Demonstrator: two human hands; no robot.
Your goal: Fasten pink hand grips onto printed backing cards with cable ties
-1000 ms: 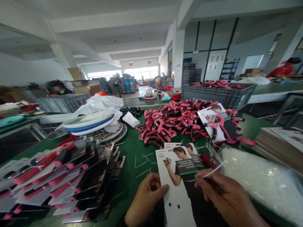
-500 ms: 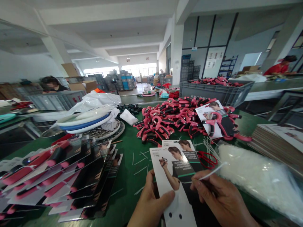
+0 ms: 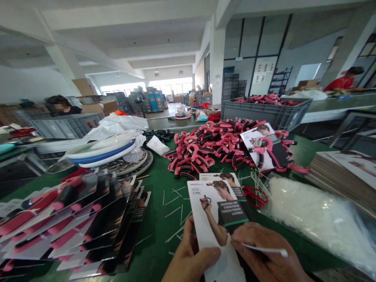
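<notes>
Low in the head view, my left hand (image 3: 195,256) grips the left edge of a printed card (image 3: 211,227), its thumb pressed on the front. My right hand (image 3: 261,248) is closed on a thin white cable tie (image 3: 268,250), fingertips at the card's right side. The tie's free end points right. Another card (image 3: 232,181) lies behind the held one. Beyond them rises a heap of pink and black hand grips (image 3: 199,150), with a carded grip (image 3: 266,149) on its right side. Red scissors (image 3: 255,196) are right of the cards.
Stacked carded grips (image 3: 88,219) fill the left. A clear bag of white ties (image 3: 317,219) and a card stack (image 3: 337,178) are at right. Loose ties are scattered mid-table. A grey crate (image 3: 264,111) stands behind the heap. Two people are farther back.
My right hand has moved slightly down and left to the card's edge, and the tie's free end has swung down and right. The held card is a little more upright.
</notes>
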